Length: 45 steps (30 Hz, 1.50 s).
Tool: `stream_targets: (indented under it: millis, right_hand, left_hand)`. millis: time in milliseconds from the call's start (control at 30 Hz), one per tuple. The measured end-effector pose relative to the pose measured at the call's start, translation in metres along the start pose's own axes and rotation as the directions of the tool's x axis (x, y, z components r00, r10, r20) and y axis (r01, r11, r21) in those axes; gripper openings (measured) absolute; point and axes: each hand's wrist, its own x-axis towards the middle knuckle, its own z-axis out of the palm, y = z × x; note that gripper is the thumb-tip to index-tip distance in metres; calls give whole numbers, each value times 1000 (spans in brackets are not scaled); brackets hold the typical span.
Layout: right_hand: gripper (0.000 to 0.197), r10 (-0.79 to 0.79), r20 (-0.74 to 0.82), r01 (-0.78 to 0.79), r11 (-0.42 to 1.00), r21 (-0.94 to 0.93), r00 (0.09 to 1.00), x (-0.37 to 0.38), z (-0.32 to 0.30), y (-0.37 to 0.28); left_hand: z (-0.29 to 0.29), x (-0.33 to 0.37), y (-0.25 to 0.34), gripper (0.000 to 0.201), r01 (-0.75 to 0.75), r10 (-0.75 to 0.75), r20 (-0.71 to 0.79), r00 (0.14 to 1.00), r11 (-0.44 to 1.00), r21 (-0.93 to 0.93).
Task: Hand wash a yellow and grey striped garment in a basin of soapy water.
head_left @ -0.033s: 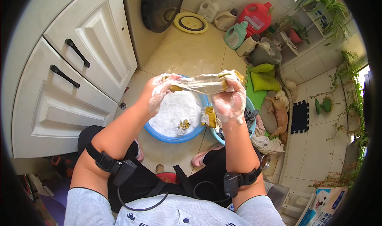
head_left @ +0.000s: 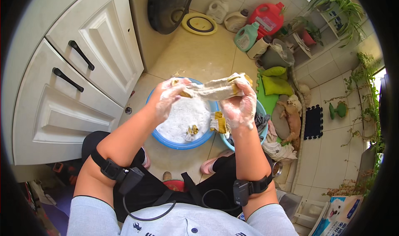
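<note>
You have bare floor beyond the blue basin; the white cabinet bounds the room to its left, and a pale blue tub sits close on its right. You hold a soapy cloth stretched above the basin's far side and past its right rim. Your left hand grasps one end, fingers partly curled; your right hand grips the other, out over the tub. Suds coat both. Your right fingers are partly hidden by the cloth. Foam conceals the basin's bottom, and a second cloth covers its right rim, so you cannot tell whether tub and basin touch.
</note>
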Motion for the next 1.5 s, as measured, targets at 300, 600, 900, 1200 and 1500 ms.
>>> stream_targets:
  millis: [300, 600, 900, 1200, 1500]
  right_hand:
    - [16, 163, 78, -169, 983, 76, 984, 1, 15, 23]
    - [16, -40, -152, 12, 983, -181, 988, 21, -18, 22]
    - [41, 87, 293, -130, 983, 131, 952, 7, -29, 53]
    - [50, 118, 126, -103, 987, -120, 985, 7, -1, 21]
    - [43, 109, 259, -16, 940, -340, 960, -8, -9, 59]
  left_hand:
    - [37, 11, -12, 27, 48, 4, 168, 986, 951, -306]
    - [39, 24, -11, 33, -111, 113, -70, 991, 993, 37]
    - [74, 26, -30, 40, -665, 653, 355, 669, 312, 679]
    - [104, -5, -29, 40, -528, 523, 84, 848, 820, 222]
    - [65, 52, -25, 40, -446, 559, -141, 817, 768, 459]
